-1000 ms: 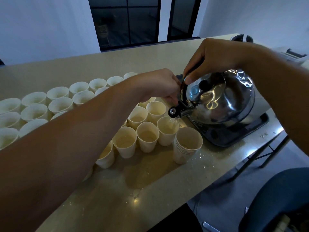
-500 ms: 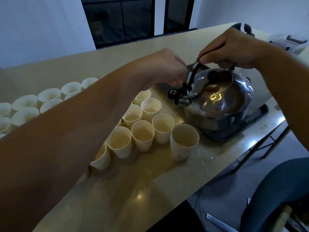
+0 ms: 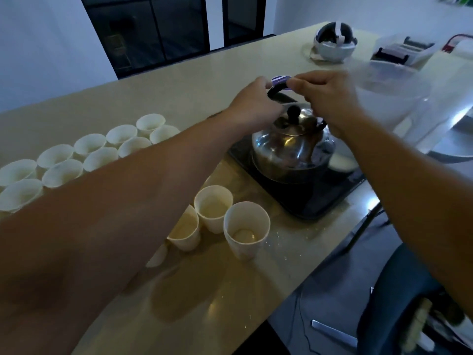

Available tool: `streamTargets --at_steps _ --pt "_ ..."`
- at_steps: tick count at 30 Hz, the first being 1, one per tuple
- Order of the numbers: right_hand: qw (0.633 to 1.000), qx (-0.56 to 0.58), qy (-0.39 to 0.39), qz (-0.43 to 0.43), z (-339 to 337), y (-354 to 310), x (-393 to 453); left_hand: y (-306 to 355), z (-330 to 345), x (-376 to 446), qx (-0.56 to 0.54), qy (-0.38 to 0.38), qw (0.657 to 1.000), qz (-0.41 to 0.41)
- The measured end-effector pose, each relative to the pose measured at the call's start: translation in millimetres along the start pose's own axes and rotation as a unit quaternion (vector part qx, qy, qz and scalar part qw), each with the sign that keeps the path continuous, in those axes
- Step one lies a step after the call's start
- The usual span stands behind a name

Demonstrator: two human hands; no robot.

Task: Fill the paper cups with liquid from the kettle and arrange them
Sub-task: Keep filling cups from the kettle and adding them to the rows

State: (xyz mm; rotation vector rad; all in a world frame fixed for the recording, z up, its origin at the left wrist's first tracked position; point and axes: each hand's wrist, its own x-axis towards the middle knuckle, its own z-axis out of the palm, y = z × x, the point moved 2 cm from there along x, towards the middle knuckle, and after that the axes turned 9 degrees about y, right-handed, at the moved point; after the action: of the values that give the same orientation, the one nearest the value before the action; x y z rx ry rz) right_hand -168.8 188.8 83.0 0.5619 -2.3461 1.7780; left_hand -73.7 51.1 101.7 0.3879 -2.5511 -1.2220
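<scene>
The long beige table (image 3: 179, 80) runs from the near edge to the far wall, under a dark window (image 3: 163, 29). A dark chair (image 3: 399, 298) stands below its right edge. On the right part of the table lies a black tray (image 3: 314, 198), and the steel kettle (image 3: 289, 147) sits upright on it, its black lid knob (image 3: 293, 112) on top and its black handle (image 3: 277, 94) arching above. Both forearms reach in over the table to that handle. The left hand (image 3: 253, 105) has its fingers curled around the handle's left side, gripping it; the right hand (image 3: 325, 98) closes over the handle's right side, thumb and fingers pinching near a small purple label (image 3: 280, 80) at the top. Paper cups in two rows (image 3: 92, 152) fill the left of the table, touching one another. Nearer the front edge, just left of the tray, stand more cups: one with pale liquid (image 3: 213, 207), a stack of cups (image 3: 247, 229) beside it, and another filled cup (image 3: 185, 233) partly hidden by the left forearm. A white and grey headset (image 3: 332, 44) rests at the far right of the table, well apart from the kettle, with a blurred clear container (image 3: 391, 96) to its right.
</scene>
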Motion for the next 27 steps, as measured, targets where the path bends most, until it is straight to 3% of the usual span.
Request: streamTargets --at_steps 6,14,19,23,25,27 --pt "0.997 0.032 0.06 0.036 7.8 41.8 1.3 -24.1 30.6 21.7 -0.02 -0.018 0.999 -0.035" --pt "0.997 0.009 0.064 0.041 12.9 68.0 6.5 -44.3 48.0 37.8 0.001 -0.027 0.999 -0.023" --pt "0.996 -0.08 0.026 0.037 10.6 67.3 11.4 -47.8 45.2 41.2 -0.001 -0.04 0.999 -0.027" --pt "0.978 -0.191 0.072 -0.044 8.1 50.7 -1.5 -40.8 29.8 23.0 0.003 -0.052 0.998 -0.025" --pt "0.971 -0.193 0.092 -0.11 7.6 29.6 -18.1 -35.2 15.3 5.2 0.022 -0.061 0.998 -0.013" --pt "0.978 -0.167 0.055 -0.108 7.4 9.6 -36.7 -33.7 0.0 -18.9 0.035 -0.051 0.998 -0.002"
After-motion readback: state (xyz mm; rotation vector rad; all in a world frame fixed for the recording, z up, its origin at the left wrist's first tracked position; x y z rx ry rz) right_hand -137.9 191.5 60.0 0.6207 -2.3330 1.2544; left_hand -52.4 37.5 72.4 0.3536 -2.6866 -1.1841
